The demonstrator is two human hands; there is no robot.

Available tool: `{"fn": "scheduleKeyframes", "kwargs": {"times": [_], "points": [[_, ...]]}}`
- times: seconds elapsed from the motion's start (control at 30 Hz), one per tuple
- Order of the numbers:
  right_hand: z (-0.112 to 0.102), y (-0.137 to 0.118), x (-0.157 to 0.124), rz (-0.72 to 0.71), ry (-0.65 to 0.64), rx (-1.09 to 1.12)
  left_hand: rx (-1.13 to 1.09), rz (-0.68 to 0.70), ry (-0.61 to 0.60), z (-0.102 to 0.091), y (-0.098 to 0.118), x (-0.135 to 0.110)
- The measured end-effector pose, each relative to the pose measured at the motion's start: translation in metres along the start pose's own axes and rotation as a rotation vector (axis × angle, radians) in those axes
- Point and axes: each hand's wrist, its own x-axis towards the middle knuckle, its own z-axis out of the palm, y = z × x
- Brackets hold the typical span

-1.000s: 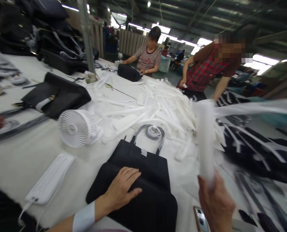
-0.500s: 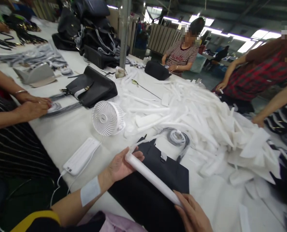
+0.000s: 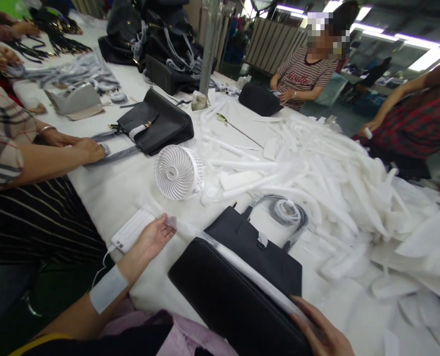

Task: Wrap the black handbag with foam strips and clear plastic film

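Observation:
A black handbag (image 3: 238,296) lies on its side in front of me, its base toward me and its flap on the table. Along the bag's edge runs a white wrapping strip (image 3: 247,269), rather blurred, with a see-through tail at its left end. My left hand (image 3: 156,237) pinches that tail with its fingertips, left of the bag and above the table. My right hand (image 3: 322,329) grips the strip's other end at the bag's right corner. The bag's wrapped handles (image 3: 301,227) stretch away on the far side.
A white fan (image 3: 177,173) and a white power strip (image 3: 133,230) stand left of the bag. Loose white padding (image 3: 346,207) is heaped on the right. Another black bag (image 3: 164,121) lies near a co-worker's hands (image 3: 88,148). A metal post (image 3: 208,49) rises behind.
My left hand has moved left, away from the bag, drawing out the strip's tail. The strip now lies lower along the bag's edge. The view has shifted slightly.

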Motion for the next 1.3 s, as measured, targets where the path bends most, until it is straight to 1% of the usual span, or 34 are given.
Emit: {"fn": "scheduleKeyframes", "kwargs": {"times": [0.13, 0.2, 0.23, 0.27, 0.3, 0.33, 0.37, 0.4, 0.43, 0.47, 0.5, 0.57, 0.6, 0.63, 0.67, 0.7, 0.73, 0.8, 0.87, 0.93, 1.03, 1.1, 1.2, 1.3], "points": [[-0.004, -0.017, 0.006, 0.064, -0.099, 0.098, -0.006, 0.055, 0.026, 0.000, 0.004, -0.001], [-0.005, -0.021, 0.008, 0.115, -0.137, 0.144, 0.060, 0.030, -0.008, -0.001, 0.010, -0.008], [-0.005, -0.023, 0.009, 0.141, -0.154, 0.165, 0.161, 0.001, -0.040, -0.003, 0.013, -0.012], [-0.004, -0.024, 0.011, 0.164, -0.173, 0.185, 0.316, -0.014, -0.070, -0.005, 0.016, -0.018], [-0.004, -0.026, 0.013, 0.179, -0.191, 0.205, 0.508, 0.012, -0.093, -0.007, 0.018, -0.025], [-0.003, -0.028, 0.015, 0.187, -0.213, 0.225, 0.715, 0.097, -0.110, -0.008, 0.019, -0.033], [-0.002, -0.030, 0.017, 0.188, -0.234, 0.243, 0.905, 0.240, -0.126, -0.006, 0.019, -0.041], [-0.001, -0.033, 0.020, 0.184, -0.258, 0.257, 1.048, 0.423, -0.159, -0.003, 0.017, -0.051], [-0.001, -0.037, 0.023, 0.178, -0.286, 0.268, 1.150, 0.613, -0.237, 0.003, 0.013, -0.061], [-0.001, -0.040, 0.026, 0.172, -0.321, 0.279, 1.223, 0.781, -0.369, 0.011, 0.008, -0.070], [-0.001, -0.045, 0.028, 0.168, -0.363, 0.292, 1.284, 0.916, -0.552, 0.020, 0.000, -0.080], [-0.002, -0.056, 0.033, 0.163, -0.474, 0.332, 1.428, 1.111, -0.964, 0.041, -0.019, -0.095], [-0.003, -0.061, 0.035, 0.165, -0.539, 0.357, 1.526, 1.202, -1.111, 0.051, -0.030, -0.099], [-0.004, -0.066, 0.036, 0.171, -0.603, 0.380, 1.634, 1.276, -1.202, 0.060, -0.041, -0.102], [-0.004, -0.069, 0.036, 0.181, -0.659, 0.399, 1.743, 1.332, -1.239, 0.068, -0.052, -0.102], [-0.003, -0.071, 0.037, 0.192, -0.698, 0.415, 1.838, 1.361, -1.235, 0.075, -0.062, -0.100], [-0.002, -0.071, 0.036, 0.204, -0.714, 0.428, 1.916, 1.354, -1.212, 0.081, -0.070, -0.097], [0.000, -0.066, 0.035, 0.220, -0.685, 0.451, 2.021, 1.261, -1.176, 0.090, -0.082, -0.086], [0.001, -0.055, 0.030, 0.247, -0.614, 0.459, 2.075, 1.133, -1.173, 0.096, -0.088, -0.077], [-0.003, -0.042, 0.019, 0.297, -0.509, 0.433, 2.094, 1.069, -1.171, 0.098, -0.090, -0.073], [-0.018, -0.026, -0.008, 0.381, -0.289, 0.374, 2.088, 1.068, -1.140, 0.097, -0.091, -0.070], [-0.027, -0.020, -0.030, 0.430, -0.192, 0.369, 2.076, 1.059, -1.139, 0.093, -0.093, -0.069], [-0.026, -0.017, -0.059, 0.476, -0.167, 0.439, 2.051, 1.060, -1.156, 0.088, -0.096, -0.066], [-0.011, -0.008, -0.074, 0.495, -0.135, 0.527, 2.051, 1.105, -1.159, 0.087, -0.100, -0.063]]}}
